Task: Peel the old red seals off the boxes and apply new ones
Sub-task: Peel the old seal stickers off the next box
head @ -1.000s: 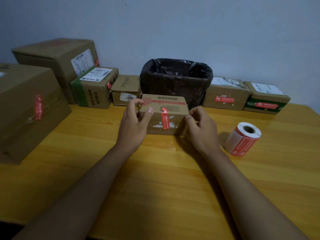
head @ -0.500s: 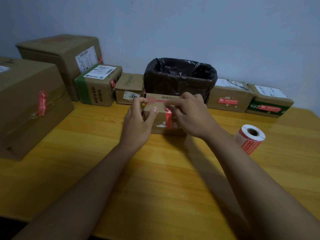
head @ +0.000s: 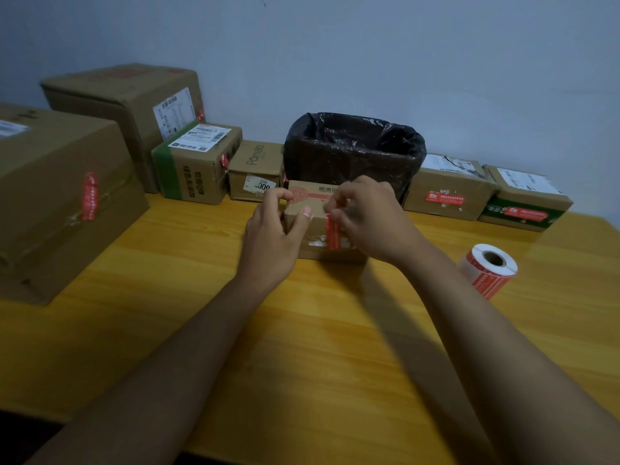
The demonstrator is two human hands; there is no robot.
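Observation:
A small cardboard box point(head: 310, 209) stands on the wooden table point(head: 302, 330) in front of the bin. My left hand point(head: 271, 239) grips its left end, thumb on the front face and fingers over the top. A red seal point(head: 333, 233) runs down the box's front. My right hand point(head: 372, 219) pinches the seal's upper end at the top edge of the box. A roll of new red seals point(head: 488, 270) lies on the table to the right.
A bin lined with a black bag point(head: 352, 149) stands behind the box. Cardboard boxes line the wall: two large ones point(head: 60, 196) and two smaller ones point(head: 198, 166) at left, two with red seals point(head: 449, 193) at right.
My right hand has moved from the box's right end to the top of the red seal and now pinches it. The left hand keeps its grip on the box.

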